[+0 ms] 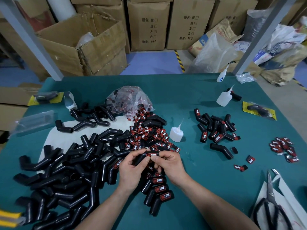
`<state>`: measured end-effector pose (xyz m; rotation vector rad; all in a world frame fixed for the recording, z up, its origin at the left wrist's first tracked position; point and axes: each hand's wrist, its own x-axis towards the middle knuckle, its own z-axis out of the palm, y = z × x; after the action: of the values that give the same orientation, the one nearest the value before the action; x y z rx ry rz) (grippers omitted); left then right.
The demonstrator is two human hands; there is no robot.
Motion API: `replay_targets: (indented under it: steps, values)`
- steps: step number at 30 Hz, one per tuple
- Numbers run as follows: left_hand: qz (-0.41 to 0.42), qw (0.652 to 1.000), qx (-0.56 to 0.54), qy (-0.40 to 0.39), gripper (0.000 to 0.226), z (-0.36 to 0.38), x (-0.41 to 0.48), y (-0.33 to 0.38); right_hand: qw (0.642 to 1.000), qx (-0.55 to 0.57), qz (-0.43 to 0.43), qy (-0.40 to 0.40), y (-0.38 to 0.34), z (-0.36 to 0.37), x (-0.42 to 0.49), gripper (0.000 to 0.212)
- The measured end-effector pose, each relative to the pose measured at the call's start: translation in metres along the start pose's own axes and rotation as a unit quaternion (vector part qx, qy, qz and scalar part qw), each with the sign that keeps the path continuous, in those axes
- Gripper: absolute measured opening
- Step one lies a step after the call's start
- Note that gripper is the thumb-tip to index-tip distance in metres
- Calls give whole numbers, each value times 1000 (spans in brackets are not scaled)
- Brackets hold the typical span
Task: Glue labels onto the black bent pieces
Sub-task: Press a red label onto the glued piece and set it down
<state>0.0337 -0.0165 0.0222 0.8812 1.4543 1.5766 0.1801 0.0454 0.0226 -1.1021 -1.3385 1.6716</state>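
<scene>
Two hands meet over the middle of the green table (207, 171), and between them is one black bent piece (140, 158), held just above the heap. The left hand (131, 166) grips its plain arm, fingers curled round it. The right hand (170, 163) pinches the other arm, thumb and fingertips closed on it at the red-and-black label (153, 154) that lies along its upper face.

Directly below the wrists, three labelled pieces (160, 188) lie side by side. To the left spreads a big pile of bare pieces (66, 171), partly on a white sheet (54, 135). Just beyond the hands lies a heap of loose labels (149, 135), reaching back to the mouth of a clear plastic bag (131, 98). A small glue bottle (176, 133) stands upright at the heap's right edge.

Further right is a second cluster of pieces (216, 128), several of them labelled, and near the table's right edge is a smaller scatter of labels (282, 146). Scissors (271, 196) rest on white paper (282, 181) at the lower right. Another glue bottle (223, 97) leans tilted toward the far right of the table. Cardboard boxes (147, 25) stand on the floor behind.
</scene>
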Motion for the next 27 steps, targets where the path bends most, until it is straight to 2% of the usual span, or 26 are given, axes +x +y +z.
replay_targets:
  steps: [8,22,27]
  values:
    - [-10,1000,-3,-8,35,1,-3,0,1000,-19,7,-9,-2,1,-3,26]
    - [-15,1000,-6,-1,35,2,-2,1,1000,-26,9,-13,-5,-1,-2,30]
    - [-39,999,-17,23,34,-1,2,-5,1000,-8,-15,-11,-9,-2,-3,24]
